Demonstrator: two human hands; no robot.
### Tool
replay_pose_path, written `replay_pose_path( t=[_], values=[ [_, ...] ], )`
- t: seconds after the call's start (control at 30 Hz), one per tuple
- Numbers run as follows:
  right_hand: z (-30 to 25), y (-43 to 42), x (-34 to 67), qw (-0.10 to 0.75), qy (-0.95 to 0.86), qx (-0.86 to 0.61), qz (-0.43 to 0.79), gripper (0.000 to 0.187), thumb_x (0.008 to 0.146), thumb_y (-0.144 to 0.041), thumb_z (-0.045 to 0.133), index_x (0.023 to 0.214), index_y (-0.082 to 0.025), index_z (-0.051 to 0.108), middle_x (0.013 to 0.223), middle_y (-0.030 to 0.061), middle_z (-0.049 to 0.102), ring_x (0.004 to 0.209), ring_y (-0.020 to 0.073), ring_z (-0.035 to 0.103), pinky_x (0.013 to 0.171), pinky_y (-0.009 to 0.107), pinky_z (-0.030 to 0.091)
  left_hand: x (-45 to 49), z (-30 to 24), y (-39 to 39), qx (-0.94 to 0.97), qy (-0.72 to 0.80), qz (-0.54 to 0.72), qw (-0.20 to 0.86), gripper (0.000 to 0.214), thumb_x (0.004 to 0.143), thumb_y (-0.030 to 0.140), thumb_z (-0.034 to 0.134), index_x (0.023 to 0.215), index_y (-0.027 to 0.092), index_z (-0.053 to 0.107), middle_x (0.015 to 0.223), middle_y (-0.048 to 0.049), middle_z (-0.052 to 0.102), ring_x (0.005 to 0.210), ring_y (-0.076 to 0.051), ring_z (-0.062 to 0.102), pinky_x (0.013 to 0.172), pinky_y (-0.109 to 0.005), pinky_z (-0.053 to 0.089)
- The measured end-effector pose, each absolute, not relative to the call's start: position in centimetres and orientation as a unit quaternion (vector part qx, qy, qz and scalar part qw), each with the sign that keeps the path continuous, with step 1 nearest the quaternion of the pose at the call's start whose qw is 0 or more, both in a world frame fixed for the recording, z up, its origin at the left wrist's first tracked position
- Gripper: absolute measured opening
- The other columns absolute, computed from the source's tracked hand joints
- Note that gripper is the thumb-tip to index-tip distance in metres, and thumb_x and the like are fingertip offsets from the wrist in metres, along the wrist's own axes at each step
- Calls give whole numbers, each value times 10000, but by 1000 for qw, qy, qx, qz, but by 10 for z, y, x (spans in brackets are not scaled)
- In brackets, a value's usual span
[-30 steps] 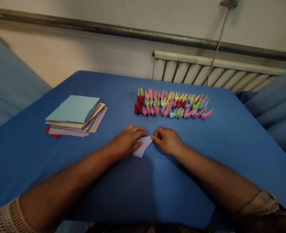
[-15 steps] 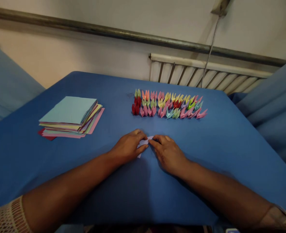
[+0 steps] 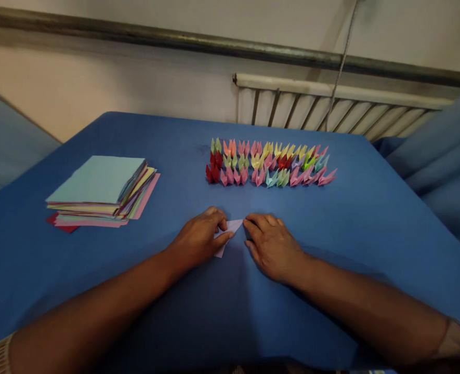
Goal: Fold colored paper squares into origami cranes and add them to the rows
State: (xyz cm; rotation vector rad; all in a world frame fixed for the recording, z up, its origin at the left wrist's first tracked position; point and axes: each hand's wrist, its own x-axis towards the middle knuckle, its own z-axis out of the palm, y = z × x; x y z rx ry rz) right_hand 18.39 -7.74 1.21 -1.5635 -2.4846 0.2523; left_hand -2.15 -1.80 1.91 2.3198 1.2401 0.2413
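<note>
A small folded piece of lavender paper (image 3: 234, 225) lies on the blue tabletop, with a point toward the right. My left hand (image 3: 200, 236) is closed on its left part, thumb on top, hiding much of the folds. My right hand (image 3: 272, 246) rests at the other side, index fingertip touching the paper's pointed right tip. Its thumb is apart from the fingers, with bare blue cloth between them. Beyond both hands stand several folded paper cranes (image 3: 259, 176) in rows, in pink, red, yellow, green and blue.
A thick stack of coloured square paper (image 3: 97, 179), light blue on top, sits at the left of the blue table (image 3: 183, 322). Past the far edge are a radiator (image 3: 288, 84), a wall pipe (image 3: 175, 39) and a hanging cord (image 3: 341, 67). Blue curtains (image 3: 451, 156) hang at the sides.
My right thumb has come away from the fingers, and the right hand now touches only the paper's tip. More of the paper shows between my hands. The view has shifted slightly.
</note>
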Motion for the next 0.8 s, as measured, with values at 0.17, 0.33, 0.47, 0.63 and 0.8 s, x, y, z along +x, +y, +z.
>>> replay_pose_path(
  t=[0.17, 0.33, 0.47, 0.63, 0.8],
  values=[
    [12, -80, 182, 96, -843, -525, 72, 425, 961, -268, 413, 1354, -131, 500, 1346, 131, 530, 1147, 291, 472, 959, 454, 406, -20, 19, -16, 844, 462, 95, 255, 163, 874, 322, 540, 803, 182, 580, 935, -37, 583, 807, -170, 560, 755, -312, 443],
    [13, -82, 180, 94, -848, -518, 57, 408, 970, -253, 391, 1350, -172, 514, 1331, 127, 541, 1128, 293, 481, 920, 455, 414, -20, 17, -15, 844, 460, 97, 258, 167, 880, 313, 528, 791, 181, 580, 942, -39, 593, 796, -163, 564, 747, -305, 444],
    [13, -82, 181, 92, -849, -517, 60, 417, 971, -270, 385, 1356, -169, 507, 1331, 123, 541, 1121, 289, 484, 909, 449, 414, -20, 18, -15, 845, 459, 96, 259, 173, 878, 311, 527, 785, 179, 589, 971, -45, 604, 824, -172, 572, 753, -310, 445],
    [13, -80, 182, 91, -850, -516, 63, 433, 965, -281, 384, 1369, -165, 490, 1344, 120, 528, 1137, 291, 474, 907, 446, 406, -18, 21, -16, 840, 464, 93, 265, 177, 869, 297, 525, 754, 176, 583, 950, -45, 607, 800, -170, 572, 757, -317, 449],
    [16, -79, 182, 86, -849, -517, 68, 440, 948, -282, 417, 1364, -159, 490, 1338, 120, 531, 1122, 285, 479, 913, 443, 401, -18, 22, -15, 842, 466, 84, 259, 167, 868, 308, 520, 779, 180, 582, 947, -39, 603, 777, -161, 566, 742, -307, 447]
  ],
)
